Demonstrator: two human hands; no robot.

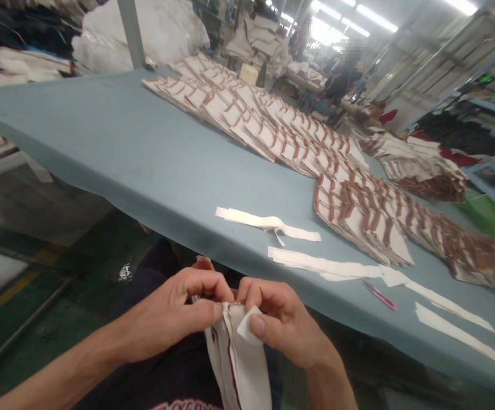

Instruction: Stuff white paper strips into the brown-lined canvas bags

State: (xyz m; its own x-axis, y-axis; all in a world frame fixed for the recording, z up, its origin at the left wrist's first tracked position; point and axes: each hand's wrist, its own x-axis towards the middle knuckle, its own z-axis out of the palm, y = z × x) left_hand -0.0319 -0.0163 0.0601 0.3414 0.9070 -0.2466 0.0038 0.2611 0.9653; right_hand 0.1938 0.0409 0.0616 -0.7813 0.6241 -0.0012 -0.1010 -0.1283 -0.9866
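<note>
My left hand (188, 302) pinches the upper edge of a cream fabric piece with brown trim (251, 370), which hangs down over my lap. From the other side my right hand (275, 313) grips the same edge, its thumb pressing a small white strip (247, 327) against the cloth. Both hands are close together, just off the table's near edge. On the table beyond them lie white strips (324, 265) in a row and another folded white strip (268, 222). A pair of pink-handled thread snips (382, 296) rests beside the strips.
The blue-covered table (115, 136) slants across the view. Overlapping rows of cream pieces with brown edging (247, 114) cover its far side, with a nearer stack (358, 219) at right. A metal post (131, 34) stands behind. A person (341, 85) is in the background.
</note>
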